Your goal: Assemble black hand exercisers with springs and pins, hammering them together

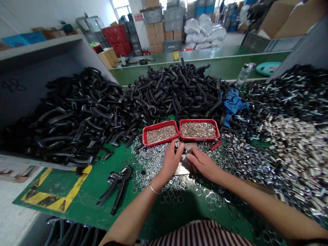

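A green bench (84,201) carries a big heap of black handles (102,106), then two red trays (180,131) of small metal parts. Just before the trays, the left hand (172,160) has its fingers clamped on a small metal sleeve (176,142); the right hand (202,164) pinches its lower end.

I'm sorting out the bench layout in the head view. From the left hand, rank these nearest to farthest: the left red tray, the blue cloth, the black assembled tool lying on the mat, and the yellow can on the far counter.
From the left hand:
1. Left red tray, just ahead of it.
2. Black assembled tool, left and nearer the person.
3. Blue cloth, ahead to the right.
4. Yellow can, far back.
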`<control>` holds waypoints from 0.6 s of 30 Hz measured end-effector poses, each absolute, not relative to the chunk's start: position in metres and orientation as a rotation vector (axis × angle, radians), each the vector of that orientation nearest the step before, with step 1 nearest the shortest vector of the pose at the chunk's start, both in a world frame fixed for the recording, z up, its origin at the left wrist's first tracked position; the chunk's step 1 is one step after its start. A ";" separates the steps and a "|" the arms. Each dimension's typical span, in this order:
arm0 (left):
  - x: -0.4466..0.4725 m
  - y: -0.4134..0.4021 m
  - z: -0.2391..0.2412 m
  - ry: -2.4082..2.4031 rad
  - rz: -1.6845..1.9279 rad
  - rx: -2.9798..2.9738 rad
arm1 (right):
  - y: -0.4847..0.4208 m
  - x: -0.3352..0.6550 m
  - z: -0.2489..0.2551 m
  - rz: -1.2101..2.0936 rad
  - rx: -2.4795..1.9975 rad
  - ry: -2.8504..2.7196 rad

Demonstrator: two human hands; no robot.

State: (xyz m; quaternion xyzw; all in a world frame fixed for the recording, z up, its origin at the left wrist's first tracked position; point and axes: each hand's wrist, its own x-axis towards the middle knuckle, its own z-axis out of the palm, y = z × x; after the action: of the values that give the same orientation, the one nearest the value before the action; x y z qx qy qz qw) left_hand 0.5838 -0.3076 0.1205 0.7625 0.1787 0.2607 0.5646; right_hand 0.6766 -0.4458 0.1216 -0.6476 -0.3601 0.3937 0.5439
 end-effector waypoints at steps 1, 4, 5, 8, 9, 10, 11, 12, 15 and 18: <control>0.582 -0.306 0.121 0.366 0.594 1.811 | -0.446 0.676 0.121 1.078 -1.447 -0.825; 0.578 -0.300 0.121 0.269 0.536 1.862 | -0.450 0.679 0.119 1.482 -1.268 -0.778; 0.578 -0.298 0.121 0.276 0.521 1.866 | -0.451 0.682 0.118 1.483 -1.329 -0.815; 0.578 -0.297 0.115 0.372 0.514 1.824 | -0.452 0.687 0.117 0.953 -1.786 -1.042; 0.577 -0.298 0.113 0.405 0.523 1.807 | -0.452 0.687 0.117 0.707 -1.901 -1.114; 0.576 -0.299 0.111 0.429 0.536 1.792 | -0.452 0.685 0.118 0.543 -1.949 -1.166; 0.575 -0.301 0.111 0.436 0.552 1.779 | -0.451 0.683 0.118 0.487 -1.942 -1.202; 0.572 -0.302 0.111 0.426 0.569 1.768 | -0.452 0.681 0.119 0.528 -1.898 -1.226; 0.564 -0.305 0.115 0.343 0.616 1.765 | -0.452 0.673 0.120 1.025 -1.619 -1.302; 0.560 -0.302 0.117 0.348 0.581 1.820 | -0.450 0.670 0.122 1.154 -1.630 -1.283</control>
State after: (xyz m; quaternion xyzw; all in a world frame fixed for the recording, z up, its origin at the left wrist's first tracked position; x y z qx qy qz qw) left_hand 0.5600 -0.3018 0.1166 0.7735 0.1478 0.2472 0.5647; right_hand 0.6702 -0.4504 0.1219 -0.6366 -0.5011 0.4509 0.3746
